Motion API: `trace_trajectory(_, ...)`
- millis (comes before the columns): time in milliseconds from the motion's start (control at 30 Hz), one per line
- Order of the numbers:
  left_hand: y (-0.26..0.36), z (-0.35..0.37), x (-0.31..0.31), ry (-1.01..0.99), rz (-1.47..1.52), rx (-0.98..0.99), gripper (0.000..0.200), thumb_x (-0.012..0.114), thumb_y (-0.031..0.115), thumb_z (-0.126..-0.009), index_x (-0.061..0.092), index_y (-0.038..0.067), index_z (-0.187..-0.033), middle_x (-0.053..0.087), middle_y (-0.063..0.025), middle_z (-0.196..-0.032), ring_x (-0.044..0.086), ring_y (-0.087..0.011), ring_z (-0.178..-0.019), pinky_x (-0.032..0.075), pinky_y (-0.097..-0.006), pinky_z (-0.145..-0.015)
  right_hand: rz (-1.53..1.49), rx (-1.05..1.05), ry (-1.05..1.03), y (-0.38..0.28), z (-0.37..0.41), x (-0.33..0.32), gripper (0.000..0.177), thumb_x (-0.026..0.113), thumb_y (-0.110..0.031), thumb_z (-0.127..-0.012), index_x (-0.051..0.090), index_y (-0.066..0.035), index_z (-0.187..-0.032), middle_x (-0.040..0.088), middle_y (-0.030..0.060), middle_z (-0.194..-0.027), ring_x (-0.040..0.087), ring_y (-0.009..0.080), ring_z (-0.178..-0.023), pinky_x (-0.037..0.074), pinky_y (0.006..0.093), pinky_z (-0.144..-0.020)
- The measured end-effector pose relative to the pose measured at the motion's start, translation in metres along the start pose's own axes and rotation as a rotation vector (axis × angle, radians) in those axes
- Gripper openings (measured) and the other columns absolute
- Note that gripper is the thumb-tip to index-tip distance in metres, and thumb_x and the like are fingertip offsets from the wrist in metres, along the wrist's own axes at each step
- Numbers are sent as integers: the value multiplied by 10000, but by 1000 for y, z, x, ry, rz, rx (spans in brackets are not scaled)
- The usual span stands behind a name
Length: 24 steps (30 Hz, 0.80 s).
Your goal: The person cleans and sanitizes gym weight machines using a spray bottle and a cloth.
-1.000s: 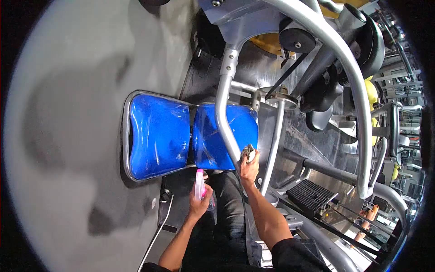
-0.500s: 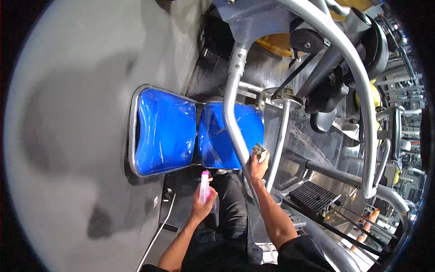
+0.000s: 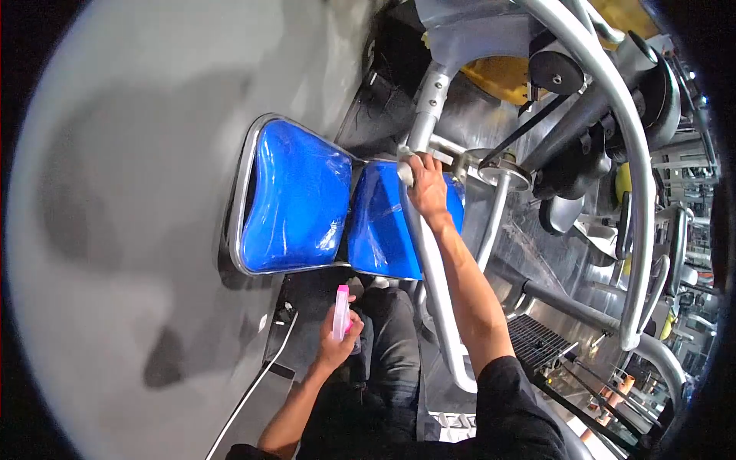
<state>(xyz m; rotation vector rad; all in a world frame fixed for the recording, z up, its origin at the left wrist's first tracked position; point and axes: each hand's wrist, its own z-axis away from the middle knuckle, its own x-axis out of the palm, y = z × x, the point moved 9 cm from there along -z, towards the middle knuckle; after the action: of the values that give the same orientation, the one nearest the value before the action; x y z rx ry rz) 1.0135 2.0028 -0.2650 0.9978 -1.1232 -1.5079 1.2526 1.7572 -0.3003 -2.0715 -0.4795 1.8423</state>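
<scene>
- Left hand (image 3: 336, 343): fingers closed around a spray bottle (image 3: 341, 314) with a pink top; bottle held near the person's legs, below the 2 blue pads (image 3: 300, 201).
- Right hand (image 3: 429, 188): gripping a pale cloth (image 3: 405, 170), pressed to a silver metal tube (image 3: 438, 295), which passes in front of the nearer pad.
- Cloth: judged light and limp, with nothing to break. Best hold is bunched in the palm with fingers wrapped over the tube; a loose edge could slip. Whether it is damp cannot be told.
- Spray bottle: judged light, with thin plastic that would give under a hard squeeze. Sound hold is at the neck, below the pink top; fill level cannot be read.
- Tube: judged stiff and firmly mounted, its smooth finish likely slippery when wet. It bears a full wrap of the hand.
- Pads: glossy covering, judged soft to press and easily creased; metal rim of the left pad offers the firmer hold.
</scene>
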Motion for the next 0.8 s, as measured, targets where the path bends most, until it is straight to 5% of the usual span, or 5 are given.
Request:
trace_trajectory(100,-8,3,4,-3,45,-23,432,667,146,-869,494,18,-1243,551,16,-761,503,-81,-666,440,-255,-675,100,68,-114,-4,24,-3,532,686,12,-635,573,-163,-1124,529,130,-1173,503,384,-1072,468,440,-903)
trace_trajectory(267,9,2,6,-21,-52,80,457,670,131,-864,484,27,-1268,558,8,-761,526,-91,-680,451,-261,-696,226,-257,-249,-32,87,-13,417,595,-22,-743,597,-162,-1136,559,128,-1162,541,349,-988,495,411,-865)
trace_trajectory(467,6,4,0,5,30,20,465,666,141,-870,477,40,-1283,553,9,-762,527,-92,-691,452,-266,-695,127,-345,-482,-24,73,1,478,604,-42,-732,590,-197,-1184,568,118,-1148,574,352,-1014,532,428,-843)
trace_trajectory(600,3,6,-3,30,7,-1,458,665,159,-876,482,50,-1281,543,15,-757,516,-85,-689,444,-255,-681,173,-405,-152,-36,-1,-19,461,656,-53,-702,587,-177,-1140,578,102,-1070,570,349,-1027,556,424,-780)
trace_trajectory(800,-7,10,4,21,79,-27,462,676,177,-875,489,51,-1278,542,16,-764,510,-76,-691,439,-251,-677,130,-95,-145,-18,-6,0,531,754,-96,-651,581,-172,-1147,584,111,-1059,562,374,-1023,528,442,-834)
